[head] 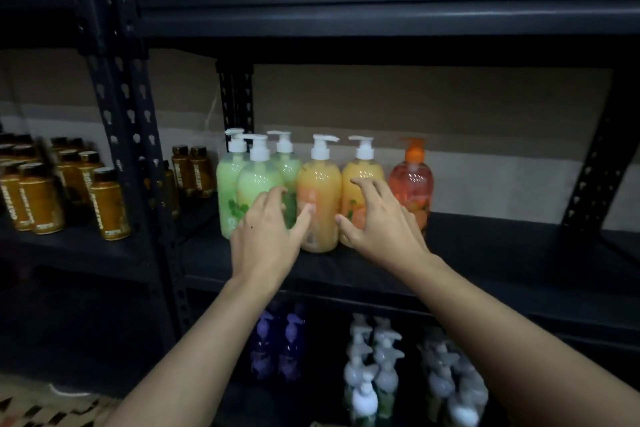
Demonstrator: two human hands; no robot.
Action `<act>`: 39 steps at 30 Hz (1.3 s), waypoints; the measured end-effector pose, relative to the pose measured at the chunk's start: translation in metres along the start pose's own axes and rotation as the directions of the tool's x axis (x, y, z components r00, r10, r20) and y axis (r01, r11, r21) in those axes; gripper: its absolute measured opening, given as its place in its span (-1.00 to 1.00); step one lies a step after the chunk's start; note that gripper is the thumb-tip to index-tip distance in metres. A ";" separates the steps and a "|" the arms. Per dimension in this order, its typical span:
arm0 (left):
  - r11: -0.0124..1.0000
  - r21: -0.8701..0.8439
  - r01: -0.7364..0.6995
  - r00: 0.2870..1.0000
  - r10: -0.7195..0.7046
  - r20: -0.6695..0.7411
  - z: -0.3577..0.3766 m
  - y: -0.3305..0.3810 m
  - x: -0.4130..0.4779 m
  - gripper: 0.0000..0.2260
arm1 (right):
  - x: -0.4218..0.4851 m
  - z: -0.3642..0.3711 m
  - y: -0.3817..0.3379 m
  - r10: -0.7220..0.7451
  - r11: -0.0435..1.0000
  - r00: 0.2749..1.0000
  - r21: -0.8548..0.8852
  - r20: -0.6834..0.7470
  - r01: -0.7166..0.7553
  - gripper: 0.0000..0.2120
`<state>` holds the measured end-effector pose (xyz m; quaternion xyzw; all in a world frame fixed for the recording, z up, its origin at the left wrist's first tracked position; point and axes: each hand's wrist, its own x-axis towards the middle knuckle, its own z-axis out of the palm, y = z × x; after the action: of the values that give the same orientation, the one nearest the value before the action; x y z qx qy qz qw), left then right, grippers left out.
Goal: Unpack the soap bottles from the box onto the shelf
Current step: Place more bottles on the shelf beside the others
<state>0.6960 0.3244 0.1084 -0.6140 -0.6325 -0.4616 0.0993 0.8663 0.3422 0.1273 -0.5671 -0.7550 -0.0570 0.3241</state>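
Both spread wide, the left hand point(266, 232) touches the green pump bottle point(259, 180) and orange pump bottle point(320, 184), the right hand point(381, 222) the second orange bottle point(367, 168) at three o'clock. Best push low, squaring them on the shelf point(485, 246).

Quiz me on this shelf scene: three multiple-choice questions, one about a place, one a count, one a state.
1. Where do the brown bottles stand? A) left of the green bottles B) top shelf C) floor
2. How many pump bottles stand on the middle shelf? A) four B) six C) nine
3. How are they set? A) tipped over B) stacked C) upright
Answers: 1A, on the rack to the left; 2B, three green, two orange bottles, one red bottle; 3C, pumps on top.
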 end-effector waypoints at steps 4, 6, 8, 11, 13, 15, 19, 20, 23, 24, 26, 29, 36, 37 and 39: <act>0.996 -0.089 -0.030 0.994 0.039 0.101 0.002 0.020 -0.048 -0.80 | -0.060 -0.013 0.011 0.036 0.999 0.999 0.000 -0.010 -0.036 -0.49; 0.996 -0.091 -0.017 0.974 0.037 0.223 0.015 0.022 -0.080 -0.85 | -0.091 -0.007 0.022 0.086 0.996 0.996 -0.001 -0.001 -0.086 -0.53; 0.997 -0.072 0.013 0.923 0.016 0.385 0.035 0.019 -0.118 -0.87 | -0.128 0.005 0.038 0.143 0.990 0.990 -0.016 0.017 -0.143 -0.55; 0.993 -0.034 0.111 0.735 -0.059 0.676 0.074 0.006 -0.177 -0.89 | -0.187 0.037 0.066 0.212 0.977 0.974 -0.042 0.084 -0.210 -0.59; 0.991 0.034 0.130 0.557 -0.101 0.825 0.104 -0.004 -0.226 -0.84 | -0.234 0.066 0.090 0.285 0.958 0.930 -0.117 0.233 -0.264 -0.57; 0.991 0.061 0.119 0.406 -0.104 0.908 0.126 -0.016 -0.271 -0.81 | -0.276 0.094 0.114 0.392 0.920 0.836 -0.159 0.385 -0.358 -0.53; 0.961 0.163 0.223 0.073 -0.184 0.980 0.160 -0.058 -0.345 -0.93 | -0.328 0.137 0.143 0.567 0.766 0.579 -0.117 0.586 -0.632 -0.52; 0.942 0.231 0.242 -0.006 -0.237 0.972 0.170 -0.073 -0.359 -0.89 | -0.337 0.149 0.147 0.570 0.735 0.527 -0.103 0.630 -0.671 -0.53; 0.848 0.431 0.310 -0.066 -0.433 0.899 0.195 -0.104 -0.393 -0.54 | -0.357 0.183 0.151 0.580 0.648 0.380 -0.126 0.720 -0.751 -0.43; 0.819 0.488 0.302 -0.084 -0.488 0.869 0.199 -0.111 -0.403 -0.40 | -0.363 0.199 0.152 0.582 0.625 0.327 -0.152 0.745 -0.765 -0.37; 0.786 0.546 0.290 -0.088 -0.547 0.833 0.198 -0.114 -0.411 -0.28 | -0.371 0.225 0.150 0.569 0.580 0.227 -0.190 0.790 -0.793 -0.24; 0.731 0.596 0.333 -0.088 -0.605 0.791 0.203 -0.122 -0.424 -0.20 | -0.384 0.258 0.147 0.551 0.482 0.107 -0.211 0.828 -0.850 -0.11; 0.666 0.668 0.331 -0.013 -0.705 0.709 0.232 -0.131 -0.432 -0.01 | -0.417 0.308 0.146 0.564 0.351 -0.021 -0.263 0.825 -0.899 -0.06; 0.681 0.666 0.304 -0.008 -0.697 0.717 0.234 -0.135 -0.432 -0.05 | -0.422 0.312 0.147 0.579 0.324 -0.031 -0.265 0.815 -0.908 -0.10; 0.692 0.663 0.285 -0.023 -0.686 0.727 0.238 -0.142 -0.433 -0.15 | -0.430 0.316 0.147 0.589 0.258 -0.075 -0.274 0.805 -0.926 -0.29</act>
<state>0.7756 0.2215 -0.3886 -0.4615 -0.7856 0.1336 -0.3898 0.9266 0.1847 -0.3998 -0.7729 -0.3211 0.5471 0.0126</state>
